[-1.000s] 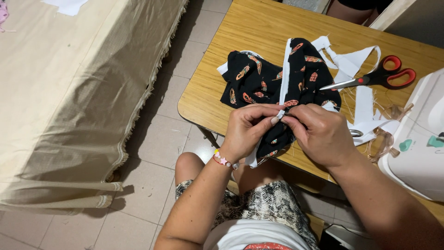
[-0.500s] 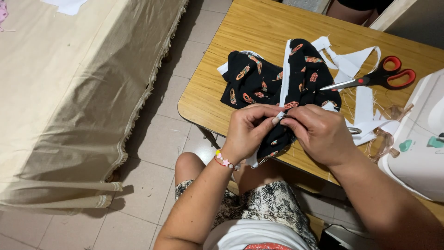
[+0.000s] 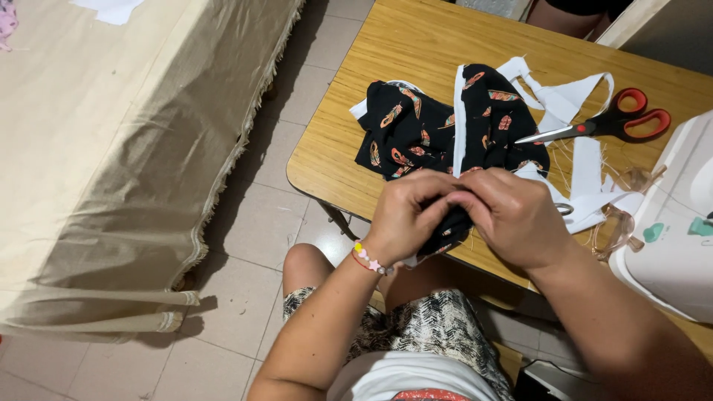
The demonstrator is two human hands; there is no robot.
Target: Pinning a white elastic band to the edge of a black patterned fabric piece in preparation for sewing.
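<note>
Since a second ago, both hands have closed tighter together, hiding the white edge once visible between the fingertips. Left hand [image 3: 405, 215] and right hand [image 3: 512, 217] pinch a fold of soft black fabric [image 3: 445, 126] printed with orange feathers, edged in white trim. It spreads over the smooth wooden table [image 3: 416, 44], bunching under the knuckles at the near edge. Red-handled scissors [image 3: 605, 125] lie on white strips [image 3: 587, 160], beside a white sewing machine [image 3: 679, 230].
</note>
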